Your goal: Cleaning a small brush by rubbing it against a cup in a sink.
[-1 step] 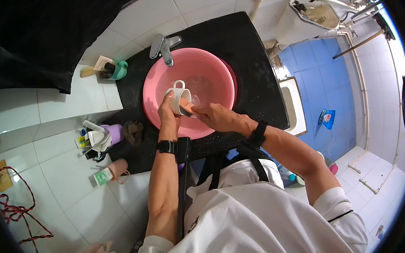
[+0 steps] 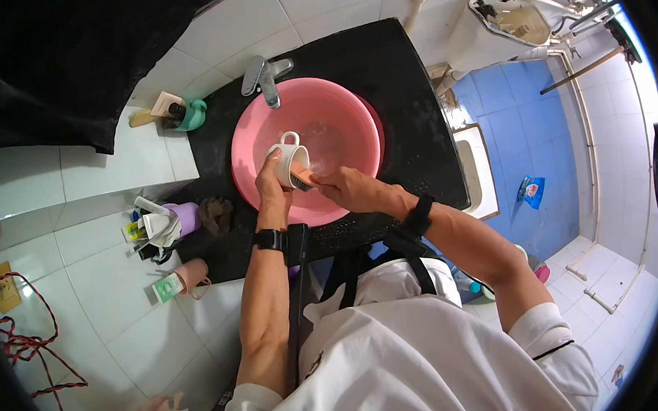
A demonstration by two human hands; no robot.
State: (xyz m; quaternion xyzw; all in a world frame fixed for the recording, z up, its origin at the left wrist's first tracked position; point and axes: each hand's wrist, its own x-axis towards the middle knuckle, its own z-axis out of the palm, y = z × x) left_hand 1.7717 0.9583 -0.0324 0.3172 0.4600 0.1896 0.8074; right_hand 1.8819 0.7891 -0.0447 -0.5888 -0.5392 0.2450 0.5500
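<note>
Over a pink basin (image 2: pixel 342 114) with water in it, my left hand (image 2: pixel 270 180) is closed around a white mug (image 2: pixel 286 163). The mug is tipped so that its mouth faces right, with its handle pointing away from me. My right hand (image 2: pixel 352 190) grips an orange-handled brush (image 2: pixel 301 174). The brush's dark bristles are at the mug's mouth, on its near side. Part of the brush handle is hidden in my right fingers.
A chrome faucet (image 2: pixel 265 83) reaches over the basin's far rim. The black counter (image 2: pixel 422 132) surrounds the basin. To the left are a purple container (image 2: pixel 187 218), a dark cloth (image 2: pixel 215 215), a pink cup (image 2: pixel 193 275) and a green bottle (image 2: pixel 192 116).
The brush has shifted slightly at the mug's mouth, and its bristles show more clearly. Both hands keep their grips in nearly the same place.
</note>
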